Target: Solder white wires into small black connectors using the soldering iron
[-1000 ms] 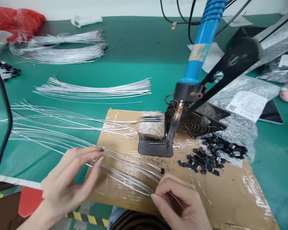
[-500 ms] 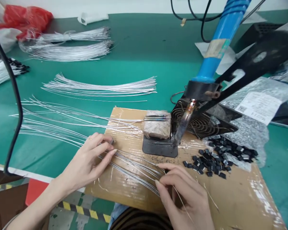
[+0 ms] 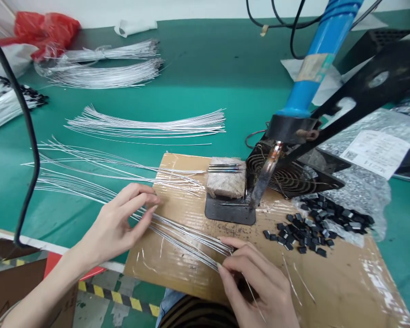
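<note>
As the right hand (image 3: 259,282) closes in on the right-hand ends of the white wires (image 3: 198,235), strands that lay fanned out a second ago run in tighter rows across the cardboard (image 3: 177,280), a sign, it appears, that the ends are being brought level rather than left spread. In the head view, the right thumb and fingers bend about those ends; how firmly they pinch cannot be told. The left hand (image 3: 118,223) curls over the same wires nearer the cardboard's left edge, its grip unclear. A small black piece visible earlier at one wire's end is out of sight, perhaps behind the right fingers. Beyond, a blue-handled soldering iron (image 3: 314,82) leans in its stand on the green table (image 3: 191,98), loose black pieces (image 3: 294,237) scattered nearby.
</note>
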`<state>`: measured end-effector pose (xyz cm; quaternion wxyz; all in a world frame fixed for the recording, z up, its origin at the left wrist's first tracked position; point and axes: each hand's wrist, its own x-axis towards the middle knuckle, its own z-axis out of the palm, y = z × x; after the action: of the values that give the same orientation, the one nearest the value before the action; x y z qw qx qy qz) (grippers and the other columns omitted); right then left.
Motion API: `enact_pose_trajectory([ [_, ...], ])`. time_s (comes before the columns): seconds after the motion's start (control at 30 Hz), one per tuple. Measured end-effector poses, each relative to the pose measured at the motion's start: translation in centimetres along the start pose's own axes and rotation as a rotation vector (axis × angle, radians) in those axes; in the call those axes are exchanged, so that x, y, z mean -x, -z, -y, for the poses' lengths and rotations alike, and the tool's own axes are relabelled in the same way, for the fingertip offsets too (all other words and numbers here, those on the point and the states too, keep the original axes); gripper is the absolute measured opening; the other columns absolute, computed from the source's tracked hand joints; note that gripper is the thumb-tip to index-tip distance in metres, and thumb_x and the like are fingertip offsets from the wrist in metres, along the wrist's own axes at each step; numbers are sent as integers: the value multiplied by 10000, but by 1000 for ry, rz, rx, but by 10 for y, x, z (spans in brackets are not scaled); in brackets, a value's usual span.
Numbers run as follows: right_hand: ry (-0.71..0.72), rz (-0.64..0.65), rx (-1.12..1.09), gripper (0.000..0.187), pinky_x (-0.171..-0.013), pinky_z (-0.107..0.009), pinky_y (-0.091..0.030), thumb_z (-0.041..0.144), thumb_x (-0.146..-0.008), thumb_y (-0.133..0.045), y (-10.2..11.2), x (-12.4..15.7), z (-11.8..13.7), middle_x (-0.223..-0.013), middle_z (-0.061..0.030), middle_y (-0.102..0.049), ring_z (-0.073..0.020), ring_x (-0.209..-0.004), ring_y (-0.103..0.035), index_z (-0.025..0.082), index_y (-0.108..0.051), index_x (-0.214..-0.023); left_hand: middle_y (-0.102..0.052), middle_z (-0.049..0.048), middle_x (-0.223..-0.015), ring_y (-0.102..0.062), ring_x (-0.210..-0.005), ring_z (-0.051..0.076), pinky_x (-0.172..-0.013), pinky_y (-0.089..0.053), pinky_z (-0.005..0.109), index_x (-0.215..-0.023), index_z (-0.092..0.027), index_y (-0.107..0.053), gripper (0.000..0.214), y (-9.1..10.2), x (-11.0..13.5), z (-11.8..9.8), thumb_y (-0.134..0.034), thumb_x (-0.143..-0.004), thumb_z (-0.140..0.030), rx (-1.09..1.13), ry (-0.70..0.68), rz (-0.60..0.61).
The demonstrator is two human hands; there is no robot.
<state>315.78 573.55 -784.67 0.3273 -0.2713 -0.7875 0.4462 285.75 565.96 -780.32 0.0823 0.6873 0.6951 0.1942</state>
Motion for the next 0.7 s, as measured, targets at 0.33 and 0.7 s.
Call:
enact_pose_trajectory([
  [0.33,105,-72,21,248,-892,-296,-632,-67,-841,-651,-4,6,2,-809,-45,-623,-219,-1058,-733,169,-622,-913,-660,53,-1151,-677,-971,192,-870,-552,305,-1076,-204,-675,132,7,8,9,-610,-970,-161,-3,73,-7],
  [0.7,-148,-93,48,173,-943,-212,-508,103,-980,-643,-1,2,2,-913,1,-695,-151,-1225,-691,242,-622,-878,-655,45,-1121,-648,-1022,155,-868,-509,260,-1102,-199,-666,171,11,8,14,-612,-978,-93,23,-13,36],
])
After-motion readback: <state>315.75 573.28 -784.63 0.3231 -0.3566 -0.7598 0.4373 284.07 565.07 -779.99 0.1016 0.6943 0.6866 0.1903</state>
